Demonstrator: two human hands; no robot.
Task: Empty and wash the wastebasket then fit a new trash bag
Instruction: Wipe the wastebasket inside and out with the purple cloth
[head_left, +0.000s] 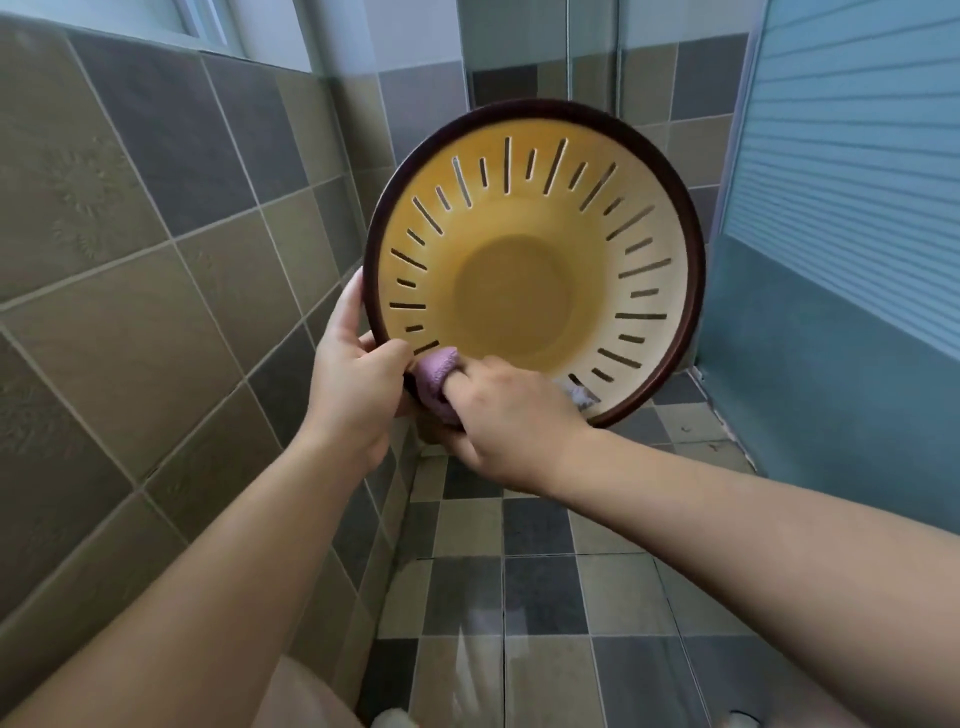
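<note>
- Round yellow slotted plastic wastebasket with dark brown rim (535, 291): held up, tipped mouth-first toward the camera above grey checkered floor tiles (545, 587).
- Left hand (358, 384): gripping the lower-left rim.
- Right hand (498, 415): pinching a lilac cloth (439, 371) against the inner wall.
- Likely light, stiff, wet-slippery; best gripped at the rim.

Legible text: none | Labels, brands, numbers, signs: none readable on the wastebasket (535, 260), the cloth (439, 371) or the tiled walls (156, 234) around the hands
</note>
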